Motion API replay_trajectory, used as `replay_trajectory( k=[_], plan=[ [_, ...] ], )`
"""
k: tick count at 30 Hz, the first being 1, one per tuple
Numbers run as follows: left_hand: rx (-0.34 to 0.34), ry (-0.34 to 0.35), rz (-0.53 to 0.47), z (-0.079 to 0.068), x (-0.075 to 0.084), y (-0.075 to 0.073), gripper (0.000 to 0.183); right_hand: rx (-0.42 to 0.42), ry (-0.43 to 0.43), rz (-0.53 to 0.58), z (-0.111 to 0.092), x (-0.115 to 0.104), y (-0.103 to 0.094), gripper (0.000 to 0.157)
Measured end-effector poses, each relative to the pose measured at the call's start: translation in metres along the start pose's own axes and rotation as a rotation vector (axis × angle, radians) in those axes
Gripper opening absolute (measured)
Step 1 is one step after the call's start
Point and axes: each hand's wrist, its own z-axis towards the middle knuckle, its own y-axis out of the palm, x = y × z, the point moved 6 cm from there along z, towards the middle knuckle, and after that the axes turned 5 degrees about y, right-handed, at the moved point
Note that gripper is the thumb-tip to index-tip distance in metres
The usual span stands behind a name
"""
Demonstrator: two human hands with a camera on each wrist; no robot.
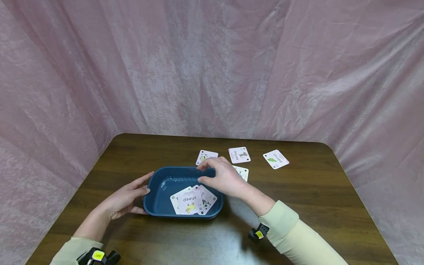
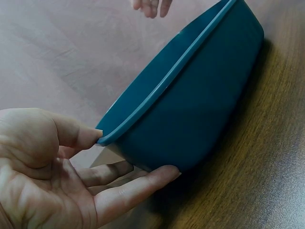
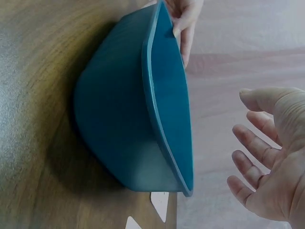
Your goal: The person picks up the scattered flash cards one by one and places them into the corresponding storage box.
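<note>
The left hand point(image 1: 123, 200) grips the basin's point(image 1: 162, 198) left edge, best steadily, so that the cards point(image 1: 190, 201) inside, toward the near right corner, do not slide, while the empty right hand point(image 1: 225, 177), fingers parted above the far right corner, should not knock the basin.

Creased pale-pink curtain point(image 1: 205, 73), dark brown wood-grain table point(image 1: 331, 206), rounded far corners point(image 1: 320, 148), pale sheen point(image 1: 192, 237) nearer the front
</note>
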Motion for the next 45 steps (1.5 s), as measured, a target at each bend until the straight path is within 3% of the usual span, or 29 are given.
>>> replay_trajectory(
  k=[6, 14, 20, 35, 45],
  plan=[
    [-0.004, -0.001, -0.004, 0.000, -0.001, 0.000, 0.069, 0.009, 0.013, 0.001, -0.002, 0.005, -0.011, 0.031],
    [0.002, -0.010, -0.006, -0.001, -0.002, -0.001, 0.069, 0.075, 0.007, 0.005, -0.005, 0.018, -0.034, 0.033],
    [-0.001, -0.011, -0.007, -0.001, -0.002, -0.001, 0.068, 0.124, 0.047, 0.012, -0.009, 0.032, -0.052, 0.032],
    [-0.002, -0.010, -0.002, 0.001, -0.001, -0.001, 0.069, 0.231, 0.180, -0.002, -0.022, 0.081, -0.116, 0.035],
    [0.003, -0.022, -0.003, 0.002, -0.008, 0.000, 0.069, 0.290, 0.297, -0.022, -0.036, 0.136, -0.144, 0.034]
  ],
)
